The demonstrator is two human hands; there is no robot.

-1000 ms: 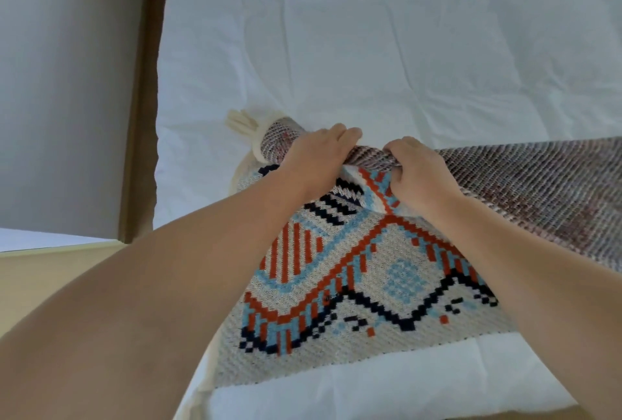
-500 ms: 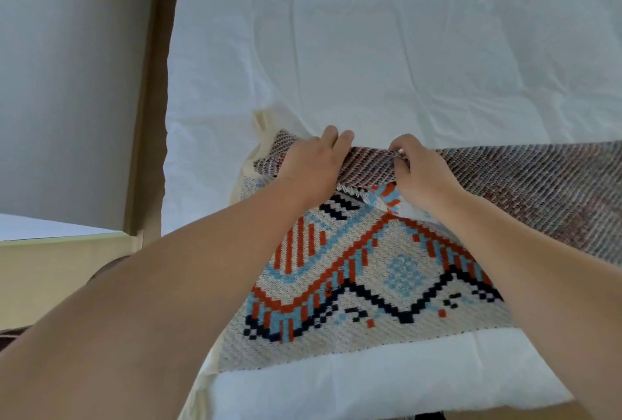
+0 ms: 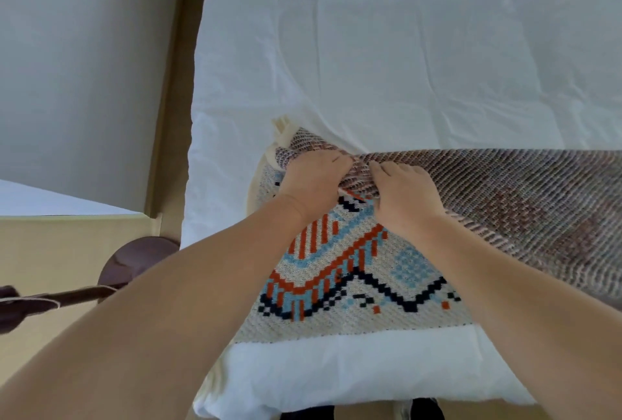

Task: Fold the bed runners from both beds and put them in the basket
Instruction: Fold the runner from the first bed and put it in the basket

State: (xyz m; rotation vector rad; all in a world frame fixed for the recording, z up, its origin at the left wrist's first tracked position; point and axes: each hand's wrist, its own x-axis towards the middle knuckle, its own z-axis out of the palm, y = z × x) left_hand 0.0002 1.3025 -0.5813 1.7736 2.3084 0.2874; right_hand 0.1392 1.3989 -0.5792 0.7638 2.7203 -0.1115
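Hands moved closer; left hand [image 3: 314, 180], right hand [image 3: 402, 195] fingers clenched on bed runner [image 3: 336, 271] fold.

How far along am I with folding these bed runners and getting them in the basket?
Early. Done: one fold is laid, with the bed runner doubled over so its muted underside faces up on the right. In hand: your left hand and right hand both grip the folded edge on the white sheet. Left: further folds, the other bed's runner, and the basket, which isn't in view.
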